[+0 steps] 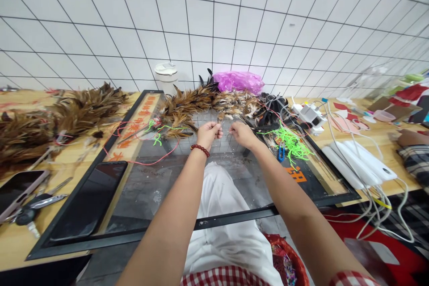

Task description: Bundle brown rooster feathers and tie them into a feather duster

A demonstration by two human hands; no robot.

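Note:
Over the glass panel (150, 192), my left hand (209, 135) is closed in a pinch, with a beaded bracelet at its wrist. A short gap to the right, my right hand (241, 134) is also closed, its fingertips facing the left ones. Whatever the fingers hold is too fine to make out. Just beyond both hands lie brown feathers (187, 100) and a pale, mottled feather bunch (231, 103). Bright green pipe-cleaner-like strands (291, 143) are heaped right of my right hand, near a blue clip-like tool (281, 153). A thin pink cord (157, 161) curves across the glass on the left.
Phones (90, 199), keys (28, 216) and more feathers (83, 105) lie left. A white lidded cup (166, 76) and pink plastic bag (239, 81) stand by the grid wall. White power banks (360, 163) with cables sit right. Another person's sleeve (415, 161) shows far right.

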